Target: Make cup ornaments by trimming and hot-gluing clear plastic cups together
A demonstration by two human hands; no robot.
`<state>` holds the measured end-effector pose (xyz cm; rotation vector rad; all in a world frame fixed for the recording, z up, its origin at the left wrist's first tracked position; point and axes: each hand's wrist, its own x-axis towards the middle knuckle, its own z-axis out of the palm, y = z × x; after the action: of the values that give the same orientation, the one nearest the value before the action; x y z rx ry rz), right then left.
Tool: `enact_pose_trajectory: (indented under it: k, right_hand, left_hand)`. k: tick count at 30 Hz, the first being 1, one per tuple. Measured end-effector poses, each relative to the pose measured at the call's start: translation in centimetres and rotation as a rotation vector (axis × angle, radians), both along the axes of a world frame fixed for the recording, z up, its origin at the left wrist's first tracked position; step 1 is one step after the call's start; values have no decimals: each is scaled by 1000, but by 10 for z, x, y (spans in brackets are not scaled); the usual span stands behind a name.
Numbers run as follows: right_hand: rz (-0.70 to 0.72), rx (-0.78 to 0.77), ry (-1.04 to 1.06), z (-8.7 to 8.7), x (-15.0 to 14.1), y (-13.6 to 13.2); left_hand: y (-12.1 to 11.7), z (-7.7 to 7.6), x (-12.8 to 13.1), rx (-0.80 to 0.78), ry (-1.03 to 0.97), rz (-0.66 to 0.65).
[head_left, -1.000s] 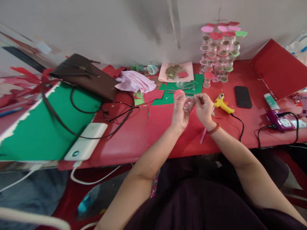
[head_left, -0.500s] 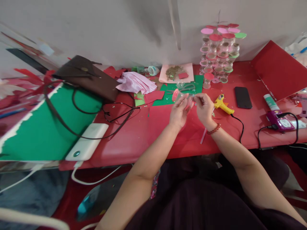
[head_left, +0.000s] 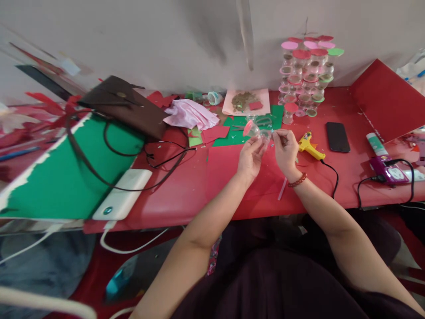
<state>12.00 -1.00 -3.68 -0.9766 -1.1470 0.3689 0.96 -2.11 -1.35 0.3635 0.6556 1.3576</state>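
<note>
Left hand (head_left: 249, 160) is curling around a clear plastic, red-ended double-cup piece (head_left: 254, 130), left of the yellow plastic glue gun (head_left: 311, 147). Right hand (head_left: 286, 148) is holding fingertips bunched at its other end; can't tell if gripping anything.

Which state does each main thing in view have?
Clear plastic piece with red disc: held tilted by the left hand.
Yellow plastic glue gun: lying down, black cable attached.
Black rectangular phone: lying flat, screen dark.
Brown flapped bag: closed.
White rectangular device: white cable attached.
Clear plastic tower with coloured discs: standing upright.
</note>
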Motion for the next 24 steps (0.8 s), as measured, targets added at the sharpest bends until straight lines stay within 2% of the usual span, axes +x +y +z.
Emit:
enact_pose_trajectory:
  k: [6, 10, 15, 19, 24]
  right_hand:
    - [51, 15, -59, -2, -8, -6]
    - [102, -2, -59, 1, -10, -10]
    - [140, -17, -22, 6, -7, -11]
    - [96, -35, -58, 7, -4, -10]
    - [43, -2, -99, 9, -5, -10]
  left_hand:
    - [0, 5, 2, -79, -85, -78]
    - [3, 6, 1, -133, -114, -51]
    - [2, 11, 2, -78, -111, -12]
    - [1, 11, 3, -61, -63, -1]
    - [0, 12, 6, -158, -94, 33]
